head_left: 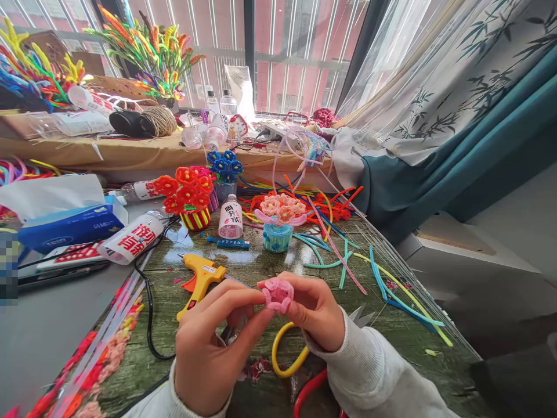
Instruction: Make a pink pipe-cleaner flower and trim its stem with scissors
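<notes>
A small pink flower of fuzzy pipe cleaner (pixel 279 295) is held between both my hands above the table. My left hand (pixel 217 337) pinches its left edge with thumb and index finger. From the other side, my right hand (pixel 317 307) grips it, thumb at the lower right of the petals. Below my hands lie scissors with yellow and red handles (pixel 284 367); their blade tips show beyond my right wrist. A yellow glue gun (pixel 201 277) rests just past my left hand. Farther back stands a light-blue pot of pink pipe-cleaner flowers (pixel 278 235).
Red-orange flowers in a striped pot (pixel 191 197), blue flowers (pixel 225 168) and a small bottle (pixel 230 217) stand at the back. Loose pipe cleaners (pixel 343 255) spread over the right side. A black cord (pixel 150 313) and tissue pack (pixel 73 223) lie left.
</notes>
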Available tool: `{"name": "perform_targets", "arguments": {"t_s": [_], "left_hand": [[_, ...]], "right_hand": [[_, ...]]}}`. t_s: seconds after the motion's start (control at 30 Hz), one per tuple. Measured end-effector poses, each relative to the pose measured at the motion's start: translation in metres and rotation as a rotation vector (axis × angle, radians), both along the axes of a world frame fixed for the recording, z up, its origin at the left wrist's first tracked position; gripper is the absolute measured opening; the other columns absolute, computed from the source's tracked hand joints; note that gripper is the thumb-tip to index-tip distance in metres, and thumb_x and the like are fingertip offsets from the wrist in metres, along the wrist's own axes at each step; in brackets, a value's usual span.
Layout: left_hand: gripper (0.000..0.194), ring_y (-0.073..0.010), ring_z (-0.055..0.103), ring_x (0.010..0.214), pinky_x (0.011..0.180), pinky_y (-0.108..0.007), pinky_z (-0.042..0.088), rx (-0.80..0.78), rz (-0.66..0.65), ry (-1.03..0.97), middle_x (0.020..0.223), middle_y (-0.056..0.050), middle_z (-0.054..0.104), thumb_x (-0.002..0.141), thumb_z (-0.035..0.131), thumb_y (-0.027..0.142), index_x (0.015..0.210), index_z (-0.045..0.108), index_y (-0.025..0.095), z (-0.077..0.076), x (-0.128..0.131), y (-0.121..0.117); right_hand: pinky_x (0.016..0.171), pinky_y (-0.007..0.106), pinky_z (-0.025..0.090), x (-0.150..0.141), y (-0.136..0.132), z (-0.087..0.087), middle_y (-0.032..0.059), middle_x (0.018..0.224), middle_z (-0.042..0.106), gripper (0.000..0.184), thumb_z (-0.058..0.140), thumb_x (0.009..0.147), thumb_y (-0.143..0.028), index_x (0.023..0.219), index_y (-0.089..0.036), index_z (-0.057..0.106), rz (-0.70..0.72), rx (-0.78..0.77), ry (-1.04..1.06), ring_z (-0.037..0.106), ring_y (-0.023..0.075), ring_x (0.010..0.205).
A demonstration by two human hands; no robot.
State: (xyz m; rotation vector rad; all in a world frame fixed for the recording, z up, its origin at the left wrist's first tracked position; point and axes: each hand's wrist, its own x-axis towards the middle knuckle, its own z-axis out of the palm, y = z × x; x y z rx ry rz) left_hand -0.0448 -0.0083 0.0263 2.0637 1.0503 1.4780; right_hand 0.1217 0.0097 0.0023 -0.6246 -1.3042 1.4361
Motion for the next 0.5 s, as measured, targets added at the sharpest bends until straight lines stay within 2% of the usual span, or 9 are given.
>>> {"name": "perform_targets", "arguments": {"t_s": [0.13, 0.23, 0.37, 0.5], "left_hand": [[0.015, -0.0103, 0.053, 0.057, 0.050, -0.022, 0.045, 0.013, -0.005, 0.041, 0.073, 0.000, 0.061, 0.079, 0.067, 0.009, 0.089, 0.064, 0.021, 0.0022, 0.0016, -0.0008], [0.013, -0.0088, 0.051, 0.055, 0.050, -0.021, 0.044, 0.067, 0.061, 0.050, 0.071, 0.002, 0.060, 0.078, 0.068, 0.012, 0.086, 0.063, 0.020, 0.0036, 0.0025, -0.0011], [0.021, -0.0109, 0.057, 0.067, 0.060, -0.022, 0.047, 0.203, 0.193, 0.118, 0.082, 0.000, 0.063, 0.074, 0.073, 0.014, 0.092, 0.065, 0.020, 0.0026, 0.0021, -0.0019], [0.019, -0.0109, 0.060, 0.073, 0.069, -0.022, 0.048, 0.250, 0.166, 0.161, 0.082, 0.000, 0.061, 0.075, 0.070, 0.006, 0.089, 0.067, 0.019, 0.0021, 0.0029, -0.0018]], "right_hand": [[0.060, 0.025, 0.046, 0.0011, 0.0012, 0.0002, 0.0033, 0.072, 0.063, 0.041, 0.064, 0.081, -0.053, 0.090, -0.015, 0.073, -0.005, 0.014, -0.032, 0.053, 0.0125, 0.062], [0.051, 0.022, 0.039, 0.0011, 0.0019, -0.0001, 0.0011, 0.065, 0.059, 0.040, 0.062, 0.084, -0.052, 0.085, -0.014, 0.072, 0.002, 0.021, -0.039, 0.046, 0.0095, 0.055], [0.052, 0.021, 0.039, -0.0003, 0.0015, 0.0006, 0.0010, 0.067, 0.060, 0.034, 0.061, 0.086, -0.047, 0.089, -0.014, 0.072, 0.028, 0.007, -0.029, 0.045, 0.0088, 0.055], [0.051, 0.021, 0.038, -0.0013, 0.0004, 0.0006, -0.0001, 0.066, 0.059, 0.030, 0.064, 0.085, -0.044, 0.090, -0.016, 0.073, 0.036, -0.012, -0.028, 0.044, 0.0084, 0.055]]}}
